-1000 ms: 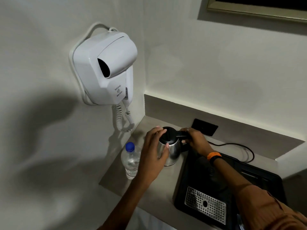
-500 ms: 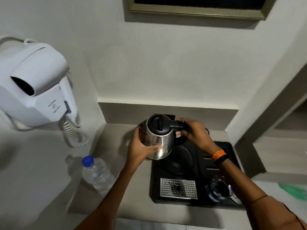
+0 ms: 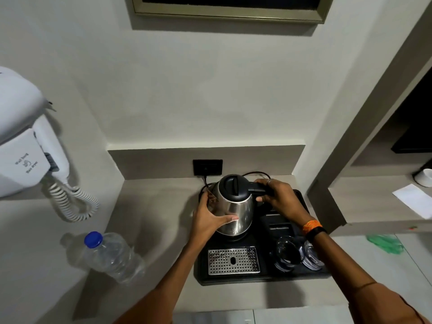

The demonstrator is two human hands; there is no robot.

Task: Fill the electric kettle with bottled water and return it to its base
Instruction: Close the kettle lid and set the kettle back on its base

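The steel electric kettle (image 3: 238,209) with its black lid shut stands on or just above its round base on the black tray (image 3: 264,277); the base is hidden under it. My right hand (image 3: 278,199) grips the black handle. My left hand (image 3: 208,220) is pressed around the kettle's left side. The clear water bottle (image 3: 112,256) with a blue cap stands on the counter to the left, apart from both hands.
A metal drip grid (image 3: 233,260) and two upturned glasses (image 3: 297,253) sit on the tray's front. A black cord runs to the wall socket (image 3: 207,167). A white wall hair dryer (image 3: 25,148) with a coiled cord hangs at left. A shelf with paper is at right.
Both hands have carried the kettle from the counter on the left over to the tray and lowered it onto its base spot. The bottle has stayed put.
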